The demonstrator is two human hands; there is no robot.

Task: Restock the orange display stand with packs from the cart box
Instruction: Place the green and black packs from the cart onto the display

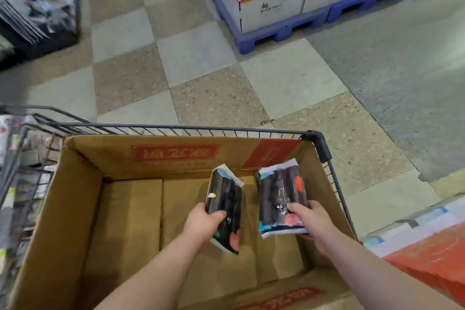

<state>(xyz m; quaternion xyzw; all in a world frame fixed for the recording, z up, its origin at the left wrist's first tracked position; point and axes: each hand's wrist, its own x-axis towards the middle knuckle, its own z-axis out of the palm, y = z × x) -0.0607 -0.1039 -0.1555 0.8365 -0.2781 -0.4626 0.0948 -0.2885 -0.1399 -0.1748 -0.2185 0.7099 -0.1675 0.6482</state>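
Above the cardboard box (83, 209) sitting in the wire cart (176, 129), the left hand (203, 223) is gripping the left pack (225, 196). Just beside it, the right pack (280, 191) is being held by the right hand (313, 221). The orange stand (432, 259) is showing far right.

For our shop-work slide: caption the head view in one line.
Left hand grips left pack, right hand grips right pack, over the box in the cart.

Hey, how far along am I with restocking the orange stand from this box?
Nearly finished, it seems: the cart box shows only bare cardboard floor, no loose packs. In hand: your left hand grips one dark pack, your right hand a second pack, both over the box. Left: placing these two on the orange stand at lower right.
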